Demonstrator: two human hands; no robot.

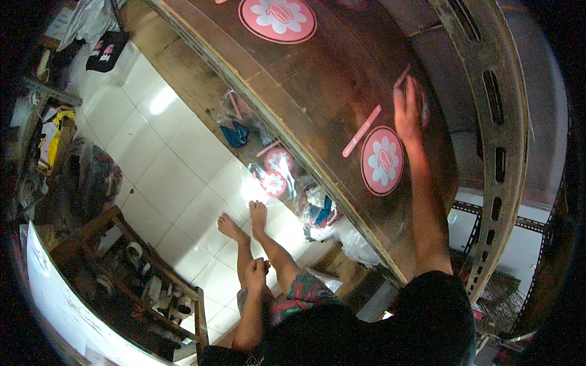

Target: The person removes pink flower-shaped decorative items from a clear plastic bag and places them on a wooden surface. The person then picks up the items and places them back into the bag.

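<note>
My right hand (408, 113) reaches across the brown work surface (305, 104), its fingers stretched out and a little blurred. A narrow pink strip (402, 75) lies by its fingertips, and a pale edge shows beside the palm; what is under the palm is hidden. Left of my right wrist lies a round pink piece with a white flower (383, 160), with a longer pink strip (362, 131) beside it. Another round flower piece (278, 18) is at the far end of the surface. My left hand (257, 272) is closed above my legs; whatever it may hold is hidden.
Below the table's edge, more round pink pieces (273, 182) lie among clear plastic and blue scraps (235, 133). A slotted metal beam (497, 122) runs along the right. A wooden rack (146, 274) with clutter stands at lower left, and a black printed cloth (107, 52) lies at upper left.
</note>
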